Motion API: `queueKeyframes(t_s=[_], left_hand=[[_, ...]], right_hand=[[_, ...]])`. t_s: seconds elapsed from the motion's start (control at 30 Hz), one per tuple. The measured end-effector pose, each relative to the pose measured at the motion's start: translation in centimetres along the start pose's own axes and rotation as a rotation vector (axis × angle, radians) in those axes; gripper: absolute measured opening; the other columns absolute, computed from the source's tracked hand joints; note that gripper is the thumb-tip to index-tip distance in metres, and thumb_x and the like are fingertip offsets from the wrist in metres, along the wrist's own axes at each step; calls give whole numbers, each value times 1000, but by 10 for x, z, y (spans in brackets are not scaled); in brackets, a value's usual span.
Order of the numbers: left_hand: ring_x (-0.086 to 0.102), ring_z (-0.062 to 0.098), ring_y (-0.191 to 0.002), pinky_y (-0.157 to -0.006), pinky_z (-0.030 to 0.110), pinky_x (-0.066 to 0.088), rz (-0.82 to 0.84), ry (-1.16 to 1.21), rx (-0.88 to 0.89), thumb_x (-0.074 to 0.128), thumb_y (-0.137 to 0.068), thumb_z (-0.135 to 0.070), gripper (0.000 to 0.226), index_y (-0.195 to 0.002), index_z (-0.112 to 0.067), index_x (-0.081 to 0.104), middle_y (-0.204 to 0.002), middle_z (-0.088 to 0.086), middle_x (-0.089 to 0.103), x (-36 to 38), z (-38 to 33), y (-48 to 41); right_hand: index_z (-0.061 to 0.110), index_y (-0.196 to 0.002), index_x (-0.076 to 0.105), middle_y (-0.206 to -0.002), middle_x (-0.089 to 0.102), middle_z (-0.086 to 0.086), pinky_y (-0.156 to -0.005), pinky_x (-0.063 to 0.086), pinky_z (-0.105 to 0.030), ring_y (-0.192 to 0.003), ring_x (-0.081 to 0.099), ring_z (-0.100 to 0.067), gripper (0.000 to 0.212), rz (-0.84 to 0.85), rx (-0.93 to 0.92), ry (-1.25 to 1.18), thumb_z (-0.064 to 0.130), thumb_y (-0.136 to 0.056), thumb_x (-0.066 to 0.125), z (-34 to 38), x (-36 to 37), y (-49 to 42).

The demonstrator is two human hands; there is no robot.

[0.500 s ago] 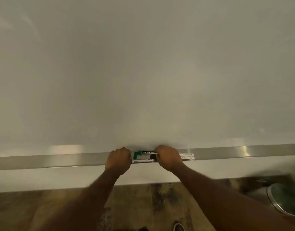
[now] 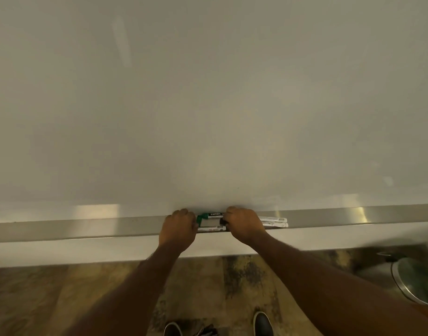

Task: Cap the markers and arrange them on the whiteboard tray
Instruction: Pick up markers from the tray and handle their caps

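A big white whiteboard fills most of the view. Along its bottom edge runs a long shiny metal tray. A few markers lie in a little bunch on the tray, right in the middle, side by side along it.

The left hand is on the tray at the left end of the bunch, fingers curled down over that end. The right hand is just beside it on the right, fingers curled over the middle of the markers. The two hands are near each other but not touching. Both look closed around the markers (how tight the grip is, I cannot tell, since the fingers hide it).

Between the hands you can see a marker with a green cap at the back, near the board. It has a dark label with white letters. In front of it are pale marker bodies. Two white marker ends stick out to the right of the right hand, one behind the other.

Below the tray is a brown floor. Two dark shoes show at the bottom. A round shiny bin sits at the far right.
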State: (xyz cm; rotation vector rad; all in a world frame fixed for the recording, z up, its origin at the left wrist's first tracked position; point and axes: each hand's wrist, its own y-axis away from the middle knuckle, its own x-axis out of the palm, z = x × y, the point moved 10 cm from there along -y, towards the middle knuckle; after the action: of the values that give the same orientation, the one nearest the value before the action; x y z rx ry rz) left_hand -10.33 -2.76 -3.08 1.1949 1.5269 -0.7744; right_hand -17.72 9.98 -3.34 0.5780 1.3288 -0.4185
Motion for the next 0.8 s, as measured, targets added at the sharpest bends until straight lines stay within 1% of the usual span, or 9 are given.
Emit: queueKeyframes(t_s=[0.13, 0.27, 0.37, 0.43, 0.5, 0.57, 0.67, 0.73, 0.8], left_hand=[[57, 20, -82, -74, 34, 46, -14, 37, 15, 51, -90, -30, 19, -92, -18, 65, -92, 2, 64, -1, -1, -1], [56, 18, -83, -72, 30, 43, -57, 115, 37, 50, -90, -29, 19, -94, -18, 65, -92, 1, 65, -4, -7, -1], [58, 21, -84, -73, 32, 47, -53, 240, 62, 53, -90, -27, 18, -96, -17, 66, -92, 3, 65, -4, -17, -1], [61, 21, -85, -75, 34, 50, -39, 339, 103, 54, -91, -27, 19, -100, -16, 66, -94, 3, 68, -4, -28, 0], [64, 16, -86, -79, 30, 53, -22, 482, 87, 55, -91, -28, 23, -107, -17, 67, -98, 1, 71, -3, -36, 0], [66, 9, -85, -80, 20, 51, -15, 618, 13, 59, -90, -26, 20, -106, -18, 69, -99, -1, 73, -1, -35, -2], [63, -4, -76, -71, 1, 44, 10, 693, -43, 63, -88, -19, 16, -100, -19, 73, -93, -4, 74, 5, -34, -5], [61, -7, -73, -69, 2, 44, 1, 691, -64, 66, -85, -19, 14, -96, -18, 74, -86, -8, 72, 4, -32, -4], [63, -4, -73, -73, 9, 48, -18, 713, -115, 68, -83, -17, 12, -94, -18, 74, -84, -7, 71, 5, -24, -3]], right_hand=[[15, -107, 68, -105, 64, -8, -74, 53, -39, -90, 64, -31, 22, -10, -13, -2, 22, -92, 54, 0, 2, -2], [15, -107, 69, -104, 62, -8, -68, 51, -37, -86, 64, -32, 24, -48, -44, -10, 24, -91, 52, 2, 0, 0], [16, -101, 68, -99, 62, -6, -61, 47, -34, -79, 64, -29, 23, -125, -52, -68, 28, -88, 53, 4, -8, 5], [16, -95, 67, -92, 63, -4, -54, 41, -30, -71, 63, -28, 20, -187, -69, -118, 30, -85, 57, 8, -18, 7], [18, -94, 68, -89, 64, -3, -52, 38, -27, -69, 63, -25, 18, -232, -102, -157, 29, -83, 60, 14, -26, 8], [17, -96, 67, -90, 65, -2, -53, 42, -28, -71, 63, -23, 19, -260, -118, -189, 29, -84, 59, 20, -32, 9], [17, -103, 66, -96, 67, -3, -61, 46, -28, -78, 64, -22, 22, -261, -126, -248, 31, -87, 59, 20, -35, 13], [18, -108, 65, -101, 69, -3, -68, 50, -31, -85, 64, -21, 25, -240, -118, -284, 31, -88, 60, 11, -36, 20], [16, -106, 67, -102, 69, -5, -72, 54, -36, -87, 64, -24, 21, -246, -50, -304, 23, -87, 60, -13, -37, 29]])
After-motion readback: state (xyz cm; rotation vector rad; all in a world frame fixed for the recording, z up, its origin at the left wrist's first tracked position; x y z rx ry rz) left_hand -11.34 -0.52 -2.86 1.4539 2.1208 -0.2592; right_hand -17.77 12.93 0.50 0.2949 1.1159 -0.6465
